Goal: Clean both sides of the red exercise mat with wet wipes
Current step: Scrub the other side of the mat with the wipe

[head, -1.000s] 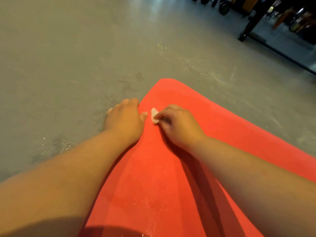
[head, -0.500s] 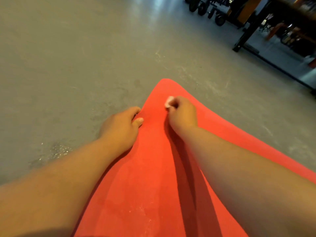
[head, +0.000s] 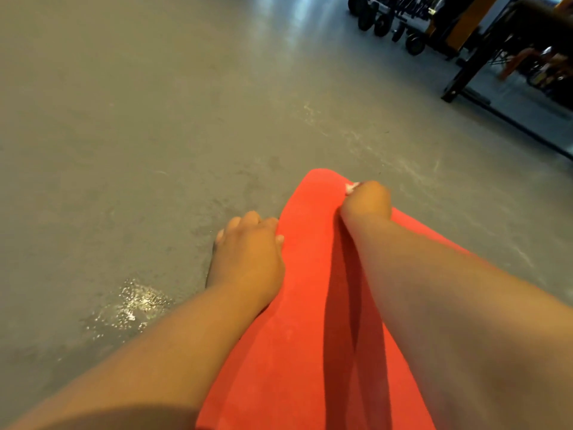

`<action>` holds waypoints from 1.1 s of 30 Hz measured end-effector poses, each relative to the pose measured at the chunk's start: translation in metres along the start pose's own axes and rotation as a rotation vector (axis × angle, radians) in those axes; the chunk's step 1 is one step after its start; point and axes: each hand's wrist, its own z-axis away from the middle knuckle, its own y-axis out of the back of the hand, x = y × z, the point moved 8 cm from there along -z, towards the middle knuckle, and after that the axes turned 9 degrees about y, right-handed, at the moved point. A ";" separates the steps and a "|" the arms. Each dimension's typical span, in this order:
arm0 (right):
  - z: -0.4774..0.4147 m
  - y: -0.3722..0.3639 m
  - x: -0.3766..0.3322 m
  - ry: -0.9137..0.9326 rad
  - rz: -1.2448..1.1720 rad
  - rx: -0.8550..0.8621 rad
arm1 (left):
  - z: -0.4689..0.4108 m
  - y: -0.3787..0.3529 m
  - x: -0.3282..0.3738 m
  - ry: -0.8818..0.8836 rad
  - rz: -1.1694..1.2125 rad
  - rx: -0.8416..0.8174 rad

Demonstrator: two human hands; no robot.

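The red exercise mat (head: 310, 305) lies on the grey floor and runs away from me to a rounded far corner. My right hand (head: 367, 201) is stretched out to that far end and grips a small crumpled white wet wipe (head: 351, 187), pressing it onto the mat near its right edge. Only a scrap of the wipe shows past my fingers. My left hand (head: 248, 256) rests on the mat's left edge, fingers spread partly onto the floor, thumb on the red surface.
Grey concrete floor (head: 155, 119) surrounds the mat, with a wet glistening patch (head: 133, 308) left of my left forearm. At the back right stand a black rack frame (head: 465, 72), dumbbells and weight plates (head: 384, 23).
My right hand has slid the wipe away from me, from beside my left thumb up to the mat's far end. My left hand stayed on the left edge.
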 end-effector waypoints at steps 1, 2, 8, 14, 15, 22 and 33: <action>-0.002 0.003 0.008 -0.037 0.027 0.013 | 0.000 0.001 0.000 -0.002 0.012 0.003; -0.003 0.004 0.006 -0.029 0.049 0.030 | 0.000 0.002 0.000 -0.002 0.012 0.006; 0.020 -0.025 -0.098 0.517 -0.049 -0.157 | -0.002 0.001 -0.002 0.030 -0.051 0.033; -0.019 0.013 0.004 0.026 0.283 -0.008 | 0.000 0.000 -0.001 0.033 -0.042 0.025; -0.017 0.015 0.008 0.004 0.310 -0.015 | 0.000 -0.001 -0.002 0.032 -0.040 0.030; 0.005 -0.028 -0.101 0.568 0.122 -0.181 | -0.002 0.000 -0.004 0.034 -0.025 0.030; 0.016 0.003 -0.022 0.278 0.052 -0.045 | -0.001 -0.003 -0.003 0.036 -0.036 0.037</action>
